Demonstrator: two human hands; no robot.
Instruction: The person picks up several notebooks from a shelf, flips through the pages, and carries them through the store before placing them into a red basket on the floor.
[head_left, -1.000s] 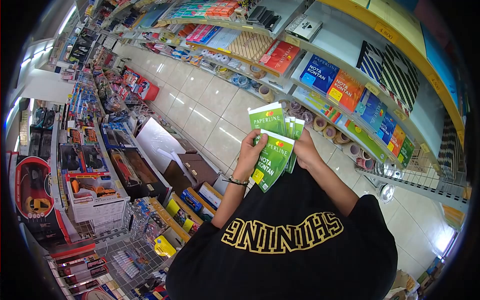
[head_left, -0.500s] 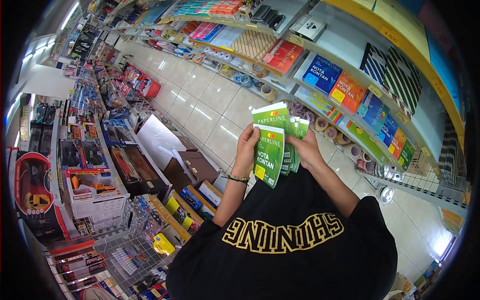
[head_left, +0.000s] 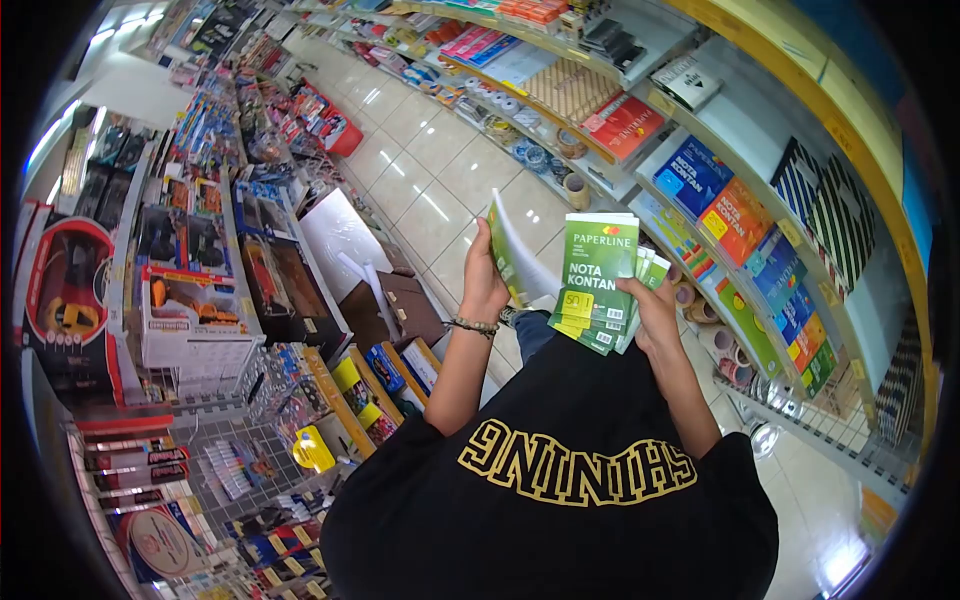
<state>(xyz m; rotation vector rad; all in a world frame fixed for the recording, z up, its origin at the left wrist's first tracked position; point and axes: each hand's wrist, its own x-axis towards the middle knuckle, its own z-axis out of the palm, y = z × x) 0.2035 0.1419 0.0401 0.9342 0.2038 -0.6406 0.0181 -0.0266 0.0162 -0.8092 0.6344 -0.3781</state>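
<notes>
Above the tiled floor [head_left: 420, 180], a passage is running far, with shelves [head_left: 740, 78] bounding it right and boxes [head_left: 283, 290] left. Between the left booklet [head_left: 516, 250] and the right booklets [head_left: 597, 258], a gap is tapering nearward.

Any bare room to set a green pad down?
Bare shelf shows between the white box and the striped notebooks. Tiled floor lies open past the left hand, between the red bin and the brown tape roll. Crowded: lower down, where blue and orange Nota Kontan pads sit close together, and left, among boxed toys.
</notes>
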